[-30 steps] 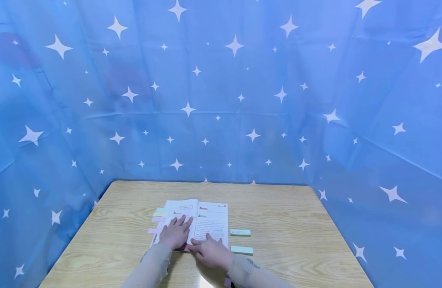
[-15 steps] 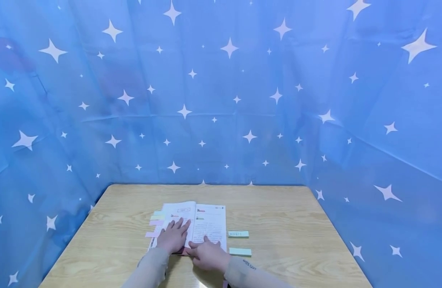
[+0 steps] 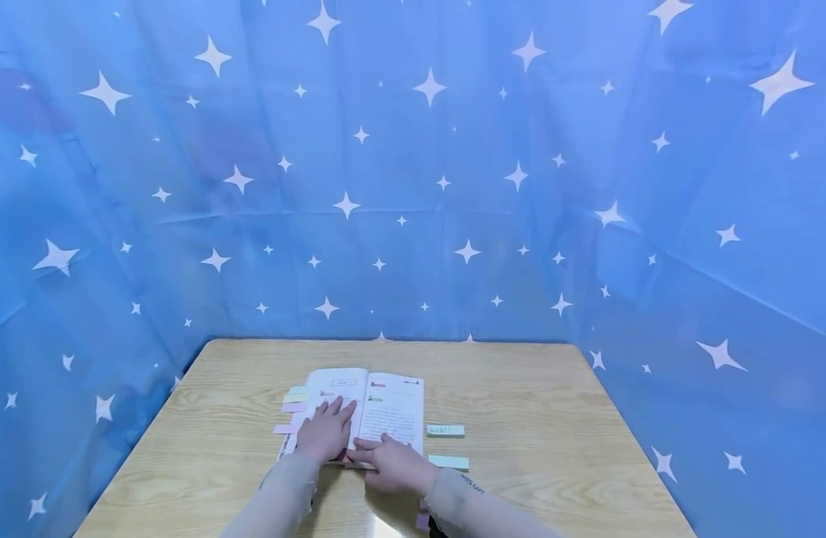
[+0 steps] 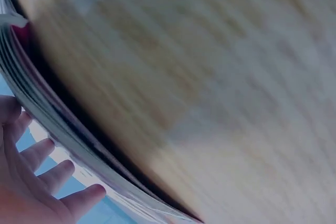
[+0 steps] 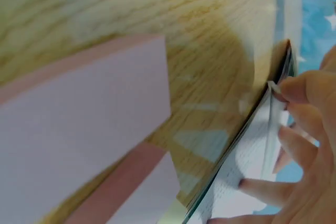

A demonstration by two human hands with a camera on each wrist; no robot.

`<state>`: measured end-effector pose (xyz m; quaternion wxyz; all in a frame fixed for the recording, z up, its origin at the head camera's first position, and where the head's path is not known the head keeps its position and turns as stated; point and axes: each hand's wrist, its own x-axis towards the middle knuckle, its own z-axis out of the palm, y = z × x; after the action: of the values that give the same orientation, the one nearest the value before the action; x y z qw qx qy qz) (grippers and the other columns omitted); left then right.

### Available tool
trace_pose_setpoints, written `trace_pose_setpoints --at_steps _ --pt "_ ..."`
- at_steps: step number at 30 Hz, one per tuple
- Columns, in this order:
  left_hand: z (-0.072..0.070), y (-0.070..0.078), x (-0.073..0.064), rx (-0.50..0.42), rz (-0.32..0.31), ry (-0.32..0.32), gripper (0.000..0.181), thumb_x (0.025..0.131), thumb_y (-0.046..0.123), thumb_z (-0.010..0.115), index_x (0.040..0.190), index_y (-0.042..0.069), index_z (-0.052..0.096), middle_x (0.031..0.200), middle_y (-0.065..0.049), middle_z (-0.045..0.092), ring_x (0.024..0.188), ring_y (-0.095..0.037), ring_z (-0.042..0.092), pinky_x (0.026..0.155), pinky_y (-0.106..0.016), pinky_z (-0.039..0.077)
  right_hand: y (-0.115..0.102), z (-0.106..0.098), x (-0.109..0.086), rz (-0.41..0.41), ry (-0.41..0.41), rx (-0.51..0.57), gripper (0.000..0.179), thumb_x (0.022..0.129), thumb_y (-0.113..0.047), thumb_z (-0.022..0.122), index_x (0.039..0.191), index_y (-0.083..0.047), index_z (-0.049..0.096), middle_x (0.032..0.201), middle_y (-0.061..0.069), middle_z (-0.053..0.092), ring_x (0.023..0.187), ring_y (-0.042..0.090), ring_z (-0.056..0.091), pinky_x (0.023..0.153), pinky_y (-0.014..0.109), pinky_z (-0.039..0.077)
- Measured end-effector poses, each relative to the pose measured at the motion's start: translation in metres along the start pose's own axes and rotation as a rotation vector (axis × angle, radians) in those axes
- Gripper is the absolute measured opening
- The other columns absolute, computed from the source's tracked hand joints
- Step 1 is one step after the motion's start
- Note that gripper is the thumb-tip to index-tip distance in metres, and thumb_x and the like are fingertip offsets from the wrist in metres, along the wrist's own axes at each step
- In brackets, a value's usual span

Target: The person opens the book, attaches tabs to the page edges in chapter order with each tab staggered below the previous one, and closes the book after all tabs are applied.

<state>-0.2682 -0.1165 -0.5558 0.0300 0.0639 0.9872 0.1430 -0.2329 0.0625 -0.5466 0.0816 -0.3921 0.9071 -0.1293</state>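
Observation:
An open book [image 3: 394, 413] with printed pages lies on the wooden table in the head view. My left hand [image 3: 324, 435] rests on its left page, fingers spread. Low on the right page, beside the fold, is my right hand [image 3: 395, 465], its thumb at the bottom of the fold. The left wrist view shows the book's lower edge [image 4: 79, 135] with the left fingers extended above it. In the right wrist view, the thumb and fingers of the right hand [image 5: 310, 156] touch the page [image 5: 244, 163]; their tips are partly hidden. Both hands look extended rather than gripping.
Two pale green sticky-note pads [image 3: 445, 431] lie right of the book. Pink pads [image 5: 89, 129] sit close to the right wrist. Several coloured paper strips [image 3: 295, 398] stick out at the book's left edge. A blue star-patterned curtain [image 3: 413, 187] surrounds the wooden table [image 3: 534, 418].
The head view shifts slightly. My right hand's fingers have drawn a little closer to the fold, near the left hand, which stays on the left page.

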Motion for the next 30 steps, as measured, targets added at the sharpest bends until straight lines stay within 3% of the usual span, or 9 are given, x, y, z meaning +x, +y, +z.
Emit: trace_pose_setpoints --at_steps 2,5,12,17,22,25,30 --pt "-0.001 0.002 0.000 0.001 0.010 0.000 0.044 0.101 0.031 0.045 0.143 0.019 0.051 0.150 -0.010 0.041 0.137 -0.041 0.033 0.103 -0.068 0.030 0.002 0.000 -0.002 -0.041 0.017 -0.020 0.049 0.091 -0.020 0.058 0.140 -0.022 0.054 0.146 -0.001 0.047 0.129 0.017 0.048 0.110 0.045 0.034" --pt "-0.001 0.003 0.001 -0.003 0.025 0.004 0.045 0.101 0.033 0.045 0.143 0.018 0.050 0.150 -0.010 0.041 0.137 -0.041 0.033 0.103 -0.069 0.028 0.006 -0.001 -0.005 -0.056 0.050 -0.043 0.050 0.090 -0.020 0.059 0.139 -0.022 0.054 0.145 0.002 0.048 0.128 0.021 0.050 0.108 0.043 0.038" --pt "-0.004 0.010 0.003 0.011 0.068 0.047 0.045 0.101 0.035 0.044 0.143 0.020 0.050 0.150 -0.009 0.042 0.137 -0.039 0.034 0.106 -0.068 0.026 0.016 -0.011 -0.014 -0.002 0.136 -0.084 0.043 0.092 -0.026 0.060 0.134 -0.025 0.060 0.140 0.002 0.053 0.124 0.026 0.054 0.095 0.048 0.049" --pt "-0.009 0.018 0.005 0.008 0.078 0.054 0.045 0.101 0.037 0.044 0.143 0.021 0.050 0.151 -0.007 0.041 0.138 -0.037 0.033 0.108 -0.066 0.023 0.027 -0.019 -0.022 0.041 0.156 -0.106 0.042 0.093 -0.027 0.060 0.134 -0.022 0.060 0.140 0.003 0.054 0.122 0.024 0.056 0.094 0.042 0.051" --pt "-0.006 0.027 0.008 -0.003 0.118 0.084 0.045 0.100 0.038 0.046 0.142 0.021 0.052 0.149 -0.007 0.042 0.138 -0.037 0.034 0.108 -0.065 0.024 0.041 -0.029 -0.035 0.075 0.192 -0.074 0.042 0.092 -0.025 0.062 0.133 -0.018 0.061 0.139 0.007 0.054 0.120 0.024 0.057 0.093 0.038 0.051" --pt "-0.004 0.034 0.008 -0.017 0.162 0.103 0.045 0.099 0.037 0.048 0.140 0.020 0.053 0.147 -0.009 0.045 0.136 -0.038 0.037 0.106 -0.066 0.026 0.051 -0.034 -0.044 0.111 0.215 -0.044 0.042 0.092 -0.023 0.062 0.133 -0.016 0.061 0.139 0.009 0.054 0.115 0.025 0.060 0.083 0.036 0.054" --pt "-0.002 0.048 0.006 -0.018 0.230 0.129 0.045 0.098 0.038 0.052 0.138 0.019 0.056 0.144 -0.008 0.049 0.133 -0.036 0.041 0.104 -0.064 0.031 0.067 -0.039 -0.060 0.177 0.265 0.026 0.041 0.093 -0.024 0.059 0.133 -0.012 0.061 0.138 0.013 0.054 0.115 0.032 0.059 0.088 0.045 0.053"
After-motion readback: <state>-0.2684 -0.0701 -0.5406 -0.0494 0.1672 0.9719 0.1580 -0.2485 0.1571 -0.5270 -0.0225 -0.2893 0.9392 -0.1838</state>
